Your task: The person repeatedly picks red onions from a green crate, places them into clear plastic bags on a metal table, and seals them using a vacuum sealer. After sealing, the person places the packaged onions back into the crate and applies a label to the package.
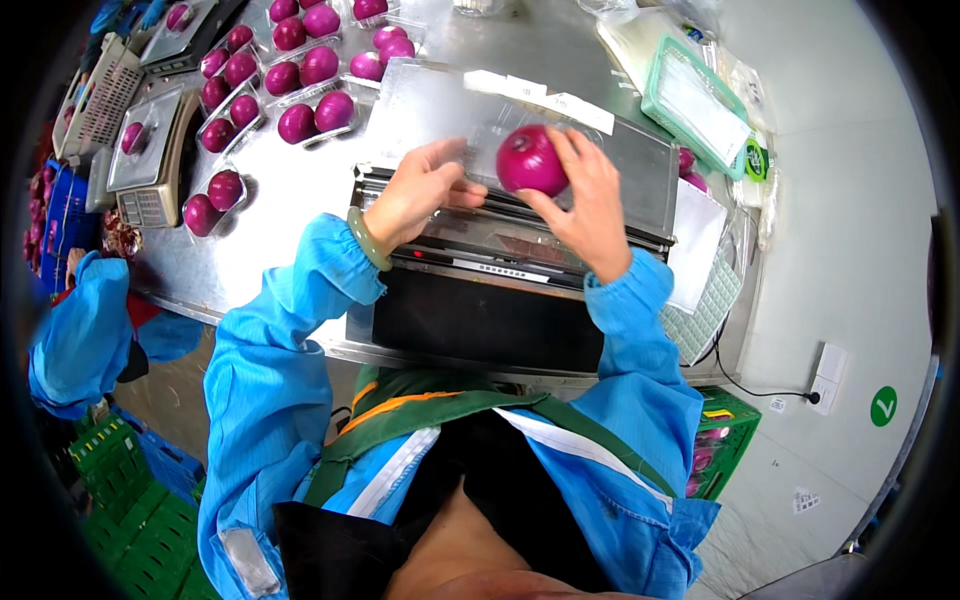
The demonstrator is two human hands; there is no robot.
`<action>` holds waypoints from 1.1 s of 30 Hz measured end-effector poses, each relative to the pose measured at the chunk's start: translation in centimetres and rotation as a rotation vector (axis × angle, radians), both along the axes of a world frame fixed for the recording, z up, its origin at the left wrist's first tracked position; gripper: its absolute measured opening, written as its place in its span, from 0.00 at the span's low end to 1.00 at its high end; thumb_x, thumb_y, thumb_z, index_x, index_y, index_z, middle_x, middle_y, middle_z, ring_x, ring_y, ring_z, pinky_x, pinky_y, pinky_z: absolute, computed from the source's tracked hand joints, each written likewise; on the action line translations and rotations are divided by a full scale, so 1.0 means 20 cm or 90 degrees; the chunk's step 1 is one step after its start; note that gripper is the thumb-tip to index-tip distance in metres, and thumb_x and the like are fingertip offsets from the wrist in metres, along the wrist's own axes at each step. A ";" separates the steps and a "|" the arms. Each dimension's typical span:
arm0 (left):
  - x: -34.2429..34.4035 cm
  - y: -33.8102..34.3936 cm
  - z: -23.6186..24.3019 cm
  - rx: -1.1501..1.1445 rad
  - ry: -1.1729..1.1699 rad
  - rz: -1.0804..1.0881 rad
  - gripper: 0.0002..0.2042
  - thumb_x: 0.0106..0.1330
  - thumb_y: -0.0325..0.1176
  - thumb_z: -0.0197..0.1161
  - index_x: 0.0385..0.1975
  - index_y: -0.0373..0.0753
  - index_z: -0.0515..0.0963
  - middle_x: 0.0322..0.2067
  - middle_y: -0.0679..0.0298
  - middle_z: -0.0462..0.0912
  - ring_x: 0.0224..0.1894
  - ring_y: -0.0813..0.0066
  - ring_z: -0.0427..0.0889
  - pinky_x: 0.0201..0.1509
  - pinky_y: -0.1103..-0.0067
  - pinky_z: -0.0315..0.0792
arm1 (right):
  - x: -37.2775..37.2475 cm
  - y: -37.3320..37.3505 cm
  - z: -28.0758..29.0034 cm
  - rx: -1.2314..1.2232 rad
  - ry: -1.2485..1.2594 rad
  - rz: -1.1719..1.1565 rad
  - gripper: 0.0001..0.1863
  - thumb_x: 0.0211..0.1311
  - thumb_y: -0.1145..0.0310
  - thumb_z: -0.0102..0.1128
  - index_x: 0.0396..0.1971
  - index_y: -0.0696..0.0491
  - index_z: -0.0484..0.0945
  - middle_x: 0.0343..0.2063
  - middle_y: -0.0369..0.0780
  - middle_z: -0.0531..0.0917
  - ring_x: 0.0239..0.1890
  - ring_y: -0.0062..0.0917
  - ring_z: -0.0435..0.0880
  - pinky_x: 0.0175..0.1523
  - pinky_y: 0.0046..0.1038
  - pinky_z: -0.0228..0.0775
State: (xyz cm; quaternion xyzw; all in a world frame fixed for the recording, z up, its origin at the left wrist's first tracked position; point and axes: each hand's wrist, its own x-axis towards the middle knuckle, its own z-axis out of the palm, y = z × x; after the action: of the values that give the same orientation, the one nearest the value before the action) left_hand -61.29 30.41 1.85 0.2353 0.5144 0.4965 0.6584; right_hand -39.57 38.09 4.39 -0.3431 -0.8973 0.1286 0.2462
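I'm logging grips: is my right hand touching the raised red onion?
Touching: head view shows the right hand gripping the red onion at its right.

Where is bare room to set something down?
Steel tabletop is bare between the frontmost onion pair and left sleeve, and behind the machine, between onion packs and plastic. Crowded: upper left, with packs and scales; over the machine, where the right hand holds an onion.

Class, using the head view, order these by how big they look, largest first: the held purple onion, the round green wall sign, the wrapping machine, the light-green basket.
1. Wrapping machine
2. Light-green basket
3. Held purple onion
4. Round green wall sign
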 end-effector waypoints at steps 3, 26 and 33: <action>0.06 0.00 -0.01 0.031 0.011 0.028 0.23 0.69 0.24 0.46 0.64 0.26 0.57 0.54 0.54 0.69 0.38 0.70 0.82 0.47 0.77 0.79 | -0.07 0.04 -0.03 -0.142 0.103 0.023 0.40 0.48 0.56 0.70 0.61 0.53 0.65 0.56 0.51 0.68 0.55 0.45 0.72 0.59 0.38 0.65; -0.20 -0.39 0.00 0.075 0.843 -0.079 0.15 0.60 0.31 0.67 0.42 0.29 0.76 0.32 0.52 0.84 0.32 0.68 0.85 0.36 0.78 0.78 | 0.57 -0.32 -0.08 -0.039 -0.108 -0.317 0.14 0.48 0.60 0.70 0.23 0.53 0.77 0.24 0.39 0.81 0.33 0.37 0.78 0.42 0.37 0.64; -0.14 -0.42 0.09 0.015 0.364 0.003 0.27 0.58 0.25 0.65 0.59 0.33 0.67 0.22 0.71 0.76 0.24 0.87 0.70 0.25 0.86 0.62 | 0.54 -0.26 -0.18 -0.691 0.541 -0.324 0.10 0.61 0.74 0.58 0.40 0.61 0.75 0.25 0.33 0.77 0.26 0.15 0.72 0.34 0.20 0.65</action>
State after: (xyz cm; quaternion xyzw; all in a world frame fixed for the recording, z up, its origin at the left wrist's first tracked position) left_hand -64.04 22.01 3.75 0.3722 0.6737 0.4178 0.4827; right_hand -28.68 32.92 0.73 -0.5348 -0.4273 0.6155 0.3906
